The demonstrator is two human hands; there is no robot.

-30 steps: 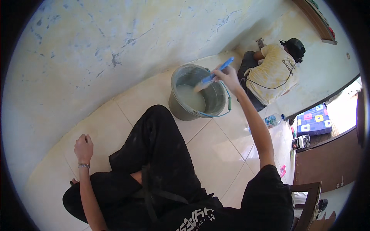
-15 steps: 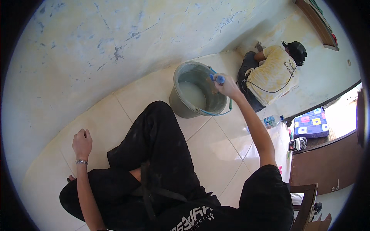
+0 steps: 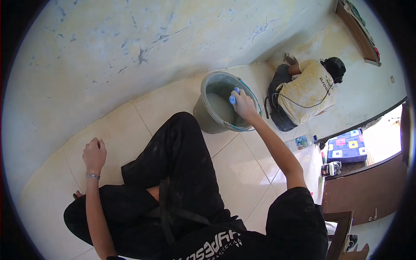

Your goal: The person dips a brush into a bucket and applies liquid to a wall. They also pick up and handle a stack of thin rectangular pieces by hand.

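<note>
My right hand (image 3: 245,105) is closed round the blue handle of a brush (image 3: 233,97), held over and inside the rim of a grey bucket (image 3: 207,117) with cloudy pale liquid in it. The brush's head is hidden behind the hand and handle. The bucket stands on the tiled floor beside my bent knee, its handle hanging at the right side. My left hand (image 3: 93,154), a bracelet on its wrist, hovers above the floor at the left with fingers curled; their inside is hidden, so anything held there cannot be made out.
A stained, scraped wall (image 3: 130,43) runs behind the bucket. Another person (image 3: 305,91) crouches by it, back turned. At the right are a plastic bottle (image 3: 303,141), a patterned cushion (image 3: 346,147), a brown door (image 3: 355,199) and a wooden frame (image 3: 342,225). A wooden ledge (image 3: 355,30) is higher up.
The brush has swung to a steeper angle and dropped toward the bucket's near side with my right hand. My left hand has risen slightly in the picture. The other person has shifted slightly down.
</note>
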